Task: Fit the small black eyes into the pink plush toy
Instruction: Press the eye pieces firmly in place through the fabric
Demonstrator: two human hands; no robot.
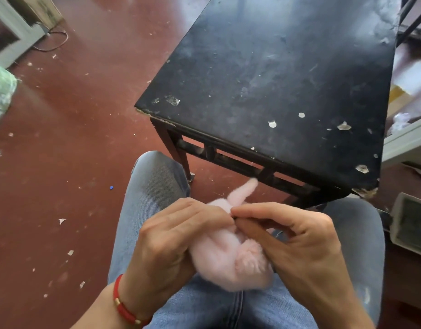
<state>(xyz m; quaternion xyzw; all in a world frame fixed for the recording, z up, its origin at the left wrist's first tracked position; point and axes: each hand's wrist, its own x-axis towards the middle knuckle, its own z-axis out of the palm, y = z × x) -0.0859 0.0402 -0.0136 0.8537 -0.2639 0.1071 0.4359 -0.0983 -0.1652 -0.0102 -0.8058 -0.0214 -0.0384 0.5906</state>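
Note:
A pink plush toy [225, 260] lies over my lap, its fluffy tail toward me and one long ear [242, 192] pointing away. My left hand [171, 238] wraps the toy's left side and grips it. My right hand [297, 238] presses thumb and forefinger together against the toy's far end, where the fingertips of both hands meet. A tiny dark speck shows at that pinch; I cannot tell whether it is a black eye. The toy's face is hidden behind my fingers.
A worn black table [287, 86] stands just ahead of my knees, with a few small white discs [272, 124] on top. Scraps litter the red floor [62, 162] on the left. A grey box [411, 222] sits at the right.

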